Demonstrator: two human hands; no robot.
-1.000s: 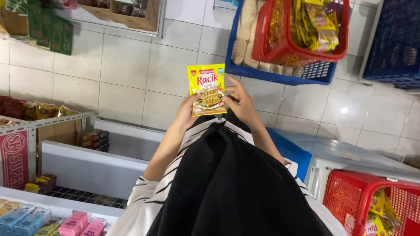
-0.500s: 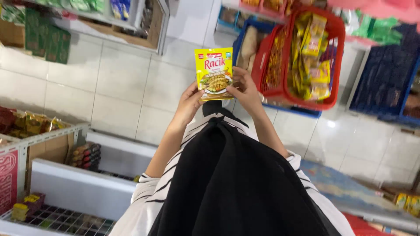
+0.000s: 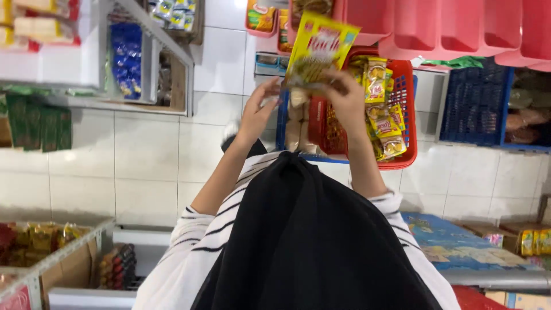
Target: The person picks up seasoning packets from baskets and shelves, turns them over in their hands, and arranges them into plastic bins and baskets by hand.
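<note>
Since half a second ago both arms have stretched farther out, carrying the yellow foil seasoning sachet (image 3: 319, 50) from above the white tiled floor (image 3: 143, 155) to a spot over the red plastic shopping basket (image 3: 367, 109). That sachet is now tilted, its upper edge leaning to the right, and blurred. Right hand (image 3: 344, 97) holds it: the grip is closed on the sachet's lower edge, fingers curled over the front. Left hand (image 3: 259, 112) sits just left of that grip with fingers loosely spread; its fingertips (image 3: 274, 86) come close to the sachet's lower left corner, but whether they touch it cannot be told. Directly beyond and to the right of the grip, the basket is packed with more small yellow packets (image 3: 385, 115), so little free space is left inside its rim. A blue plastic crate (image 3: 476, 103) stands well to the right of the grip, and pink plastic baskets (image 3: 453, 28) overhang the far edge above it. Left of the left hand the floor lies open as far as a white metal shelf rack (image 3: 143, 74). Nearer the body, a black headscarf (image 3: 310, 241) and striped white sleeves (image 3: 189, 252) cover the lower middle of the view.
</note>
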